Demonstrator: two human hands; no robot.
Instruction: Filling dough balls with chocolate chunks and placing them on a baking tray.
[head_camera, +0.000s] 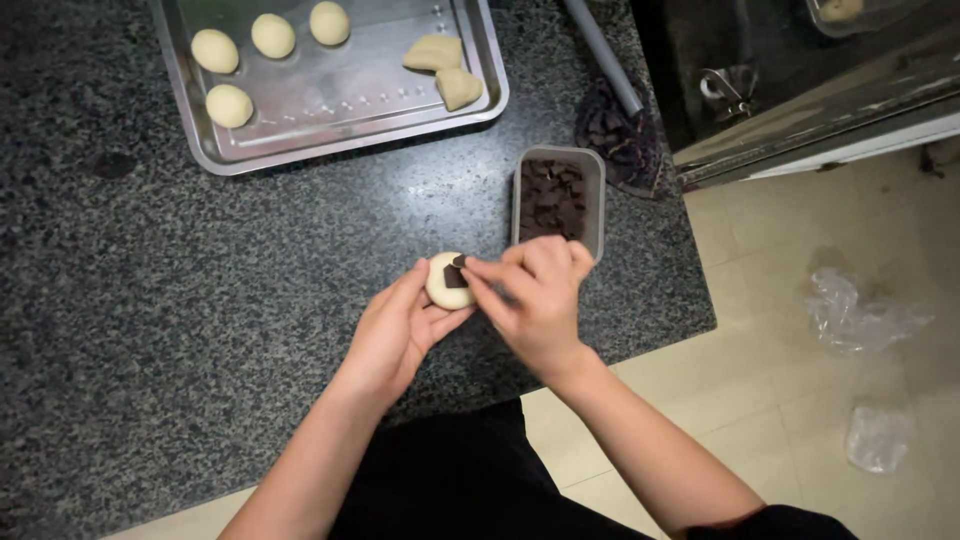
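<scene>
My left hand (395, 330) cups a flattened round of pale dough (441, 287) over the dark granite counter (150, 300). A dark square of chocolate (455, 276) lies on the dough. My right hand (535, 295) pinches a small dark chocolate piece (460, 262) between thumb and forefinger, right at the dough's upper edge. Just beyond my right hand stands a clear rectangular tub of chocolate pieces (556, 198).
A metal tray (340, 100) at the back holds several round dough balls (230, 105) and two folded dough pieces (445, 68). A grey rod (603, 55) and a dark bag (620, 140) lie near the counter's right edge. Crumpled plastic bags (860, 315) lie on the tiled floor.
</scene>
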